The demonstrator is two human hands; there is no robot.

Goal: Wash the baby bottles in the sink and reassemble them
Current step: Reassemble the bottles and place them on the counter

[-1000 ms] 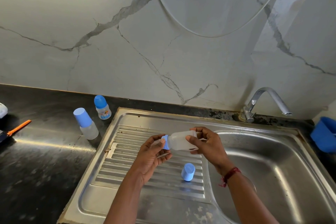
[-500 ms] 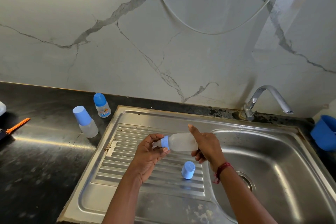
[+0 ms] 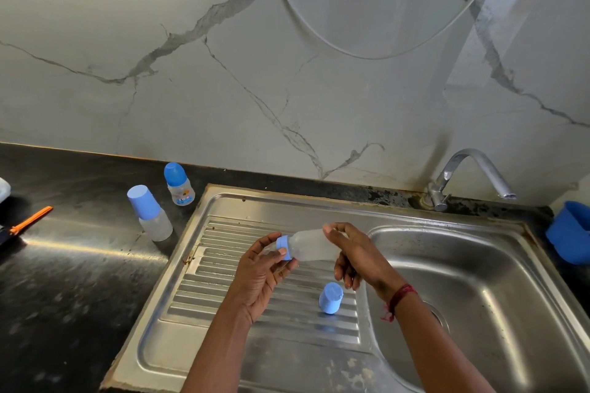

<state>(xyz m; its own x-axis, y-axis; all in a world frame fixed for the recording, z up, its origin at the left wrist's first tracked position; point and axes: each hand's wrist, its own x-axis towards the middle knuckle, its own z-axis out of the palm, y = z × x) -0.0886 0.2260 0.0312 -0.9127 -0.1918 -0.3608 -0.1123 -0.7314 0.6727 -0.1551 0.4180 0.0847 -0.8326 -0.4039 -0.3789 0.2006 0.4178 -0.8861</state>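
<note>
A translucent baby bottle [image 3: 308, 244] lies sideways in the air over the sink's ribbed drainboard [image 3: 223, 303]. My right hand [image 3: 354, 252] grips its body from the right. My left hand [image 3: 260, 271] pinches the blue collar [image 3: 284, 247] at its neck, where the clear teat points left. A loose blue cap [image 3: 330, 298] stands on the drainboard below the bottle. Two capped bottles stand on the black counter to the left: a plain one [image 3: 150, 212] and a smaller printed one [image 3: 178, 183].
The steel basin [image 3: 498, 293] with its drain lies to the right, under a chrome tap [image 3: 469, 174]. A blue tub [image 3: 571, 231] sits at the far right edge. An orange-handled tool [image 3: 30, 220] lies on the counter at far left.
My right hand has shifted its hold on the bottle, fingers now hanging below it. The left hand stays at the blue collar, and the bottle has tilted slightly.
</note>
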